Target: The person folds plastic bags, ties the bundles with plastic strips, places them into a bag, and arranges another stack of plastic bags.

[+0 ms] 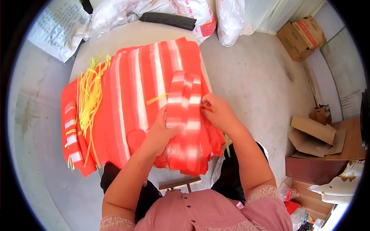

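Across the middle of the head view, we have a red-and-white bundle lying along the right part of a striped stack of folded red and white material, on a table. Our left hand holds the bundle from its left side, partly closed around it; its fingertips are blurred or hidden against the bundle. Our right hand is at the bundle's right edge, its fingers curled narrowly in toward the thumb; we cannot tell what, if anything, they pinch. A yellow strip sticks out on the bundle's left, just above our left hand.

Our left forearm slants up and to the right from the lower left, and our right forearm slants up and to the left, so both hands converge on the bundle, the right one higher. Both elbows are bent, near our pink top. Well to the left of our hands, yellow strands lie beside a tied roll.
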{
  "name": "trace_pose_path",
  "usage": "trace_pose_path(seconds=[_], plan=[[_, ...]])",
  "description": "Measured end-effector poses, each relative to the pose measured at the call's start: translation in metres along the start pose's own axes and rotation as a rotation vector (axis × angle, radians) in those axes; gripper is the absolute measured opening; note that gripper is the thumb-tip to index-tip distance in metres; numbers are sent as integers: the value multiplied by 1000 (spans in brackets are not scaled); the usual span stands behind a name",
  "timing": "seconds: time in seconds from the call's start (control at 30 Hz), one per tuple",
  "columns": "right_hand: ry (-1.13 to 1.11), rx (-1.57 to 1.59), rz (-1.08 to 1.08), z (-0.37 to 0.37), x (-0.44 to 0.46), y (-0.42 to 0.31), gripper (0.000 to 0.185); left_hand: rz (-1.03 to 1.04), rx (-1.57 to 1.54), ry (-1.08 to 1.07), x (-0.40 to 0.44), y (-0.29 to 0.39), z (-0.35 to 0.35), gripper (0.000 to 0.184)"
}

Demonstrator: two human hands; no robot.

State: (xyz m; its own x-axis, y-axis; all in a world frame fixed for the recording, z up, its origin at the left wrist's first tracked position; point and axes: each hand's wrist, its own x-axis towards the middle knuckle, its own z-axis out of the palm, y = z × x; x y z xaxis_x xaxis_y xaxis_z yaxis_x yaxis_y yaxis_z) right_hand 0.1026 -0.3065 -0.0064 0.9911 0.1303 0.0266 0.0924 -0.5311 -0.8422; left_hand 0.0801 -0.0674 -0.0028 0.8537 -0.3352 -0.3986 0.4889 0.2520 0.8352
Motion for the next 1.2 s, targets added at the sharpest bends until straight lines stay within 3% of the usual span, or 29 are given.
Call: trace_pose_path(seconds=[0.2, 0.3, 0.6, 1.0, 1.1, 1.2], plan=[[-100, -154, 11, -6, 6, -2, 18, 1, -73, -5, -3, 3, 4, 85], [-144, 29, 67, -8, 1, -12, 19, 9, -86, -10, -1, 5, 5, 85], [-119, -61, -54, -7, -1, -8, 22, -11, -14, 6, 5, -1, 4, 83], [-262, 211, 219, -9, 4, -3, 18, -61, 20, -19, 5, -2, 1, 73], [-232, 85, 168, -14, -1, -6, 29, -46, 63, 14, 6, -5, 2, 72], [-295, -81, 270, -30, -10, -21, 35, -45, 97, 21, 6, -5, 3, 69]])
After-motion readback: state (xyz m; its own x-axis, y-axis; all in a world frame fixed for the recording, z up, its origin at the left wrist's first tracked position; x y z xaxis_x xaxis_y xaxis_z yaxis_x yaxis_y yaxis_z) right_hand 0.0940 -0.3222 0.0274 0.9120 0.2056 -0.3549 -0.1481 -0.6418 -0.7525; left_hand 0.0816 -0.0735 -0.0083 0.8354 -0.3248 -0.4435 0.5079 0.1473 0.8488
